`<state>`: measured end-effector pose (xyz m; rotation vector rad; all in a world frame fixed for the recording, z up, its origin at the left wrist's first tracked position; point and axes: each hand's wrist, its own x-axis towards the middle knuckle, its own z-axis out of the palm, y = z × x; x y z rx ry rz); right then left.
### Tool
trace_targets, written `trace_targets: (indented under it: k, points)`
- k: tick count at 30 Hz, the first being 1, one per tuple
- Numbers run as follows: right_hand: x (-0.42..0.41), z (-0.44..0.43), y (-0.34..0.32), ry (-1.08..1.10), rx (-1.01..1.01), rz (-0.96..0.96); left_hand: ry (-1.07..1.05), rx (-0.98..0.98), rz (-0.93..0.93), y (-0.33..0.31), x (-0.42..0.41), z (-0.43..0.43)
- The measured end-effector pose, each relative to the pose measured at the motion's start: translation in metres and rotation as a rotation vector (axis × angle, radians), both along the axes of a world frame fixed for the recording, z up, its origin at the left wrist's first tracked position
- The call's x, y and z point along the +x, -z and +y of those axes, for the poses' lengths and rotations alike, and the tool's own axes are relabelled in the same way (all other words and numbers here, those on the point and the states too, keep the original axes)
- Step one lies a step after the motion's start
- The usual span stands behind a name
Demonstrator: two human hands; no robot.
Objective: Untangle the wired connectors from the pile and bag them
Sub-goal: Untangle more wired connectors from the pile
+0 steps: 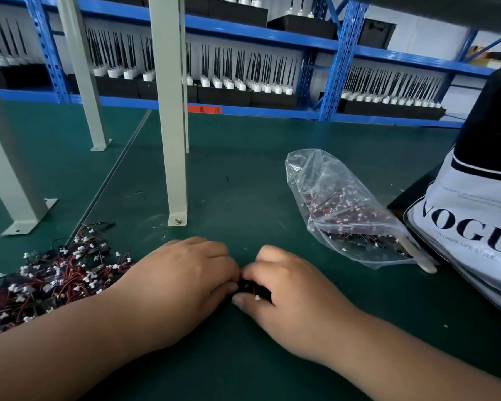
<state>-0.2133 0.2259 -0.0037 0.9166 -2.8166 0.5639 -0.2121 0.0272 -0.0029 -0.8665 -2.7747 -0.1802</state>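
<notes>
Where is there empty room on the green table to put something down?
Bare mat lies between the grey post and the plastic bag, and beyond the bag toward the blue shelves. Crowded: the connector pile left, white tote right.

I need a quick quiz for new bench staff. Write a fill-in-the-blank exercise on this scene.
1. The tangled pile of wired connectors lies to the ____ of the left hand.
2. The left hand and the right hand together hold a small bunch of connectors over the ____ mat.
3. The clear plastic bag, already part filled, lies to the ____ of the right hand.

Missing words: left; green; right.
</notes>
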Motion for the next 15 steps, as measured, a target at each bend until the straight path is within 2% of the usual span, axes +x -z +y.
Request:
trace_targets:
  k: [5,15]
  points:
    - [-0.003,0.007,0.004,-0.064,-0.07,0.016,0.053,0.057,0.019,0.0,0.002,0.0]
    - [-0.007,0.015,0.004,-0.047,-0.088,0.048,0.048,0.045,-0.006,-0.006,0.009,-0.001]
